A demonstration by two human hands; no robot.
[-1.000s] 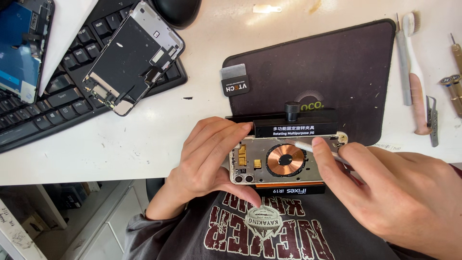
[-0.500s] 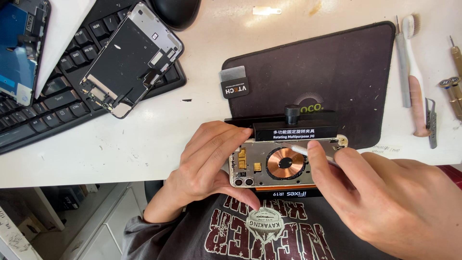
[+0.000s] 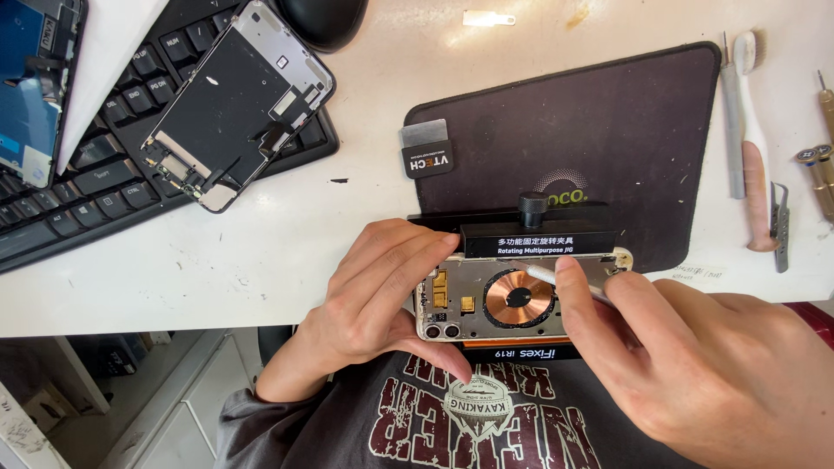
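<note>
1. Copper coil (image 3: pixel 519 297) sits in the opened phone back housing (image 3: pixel 521 295), clamped in a black holding jig (image 3: pixel 539 239) at the table (image 3: pixel 261 252) edge.
2. Left hand (image 3: pixel 382 295), at the housing's 9 o'clock, grips its end.
3. Right hand (image 3: pixel 695 365), at 4 o'clock, pinches a thin white tool (image 3: pixel 543 274) over the coil.
4. A dark mat (image 3: pixel 608 130) lies at 12 o'clock.

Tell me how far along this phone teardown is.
Done: the screen panel is off and lies face down on the keyboard. The phone shell sits clamped in the black holder, its copper coil exposed. In hand: the left hand steadies the shell while the right hand works a thin metal tool at the coil's upper edge. Left: the coil and small parts are still in the shell.
</note>
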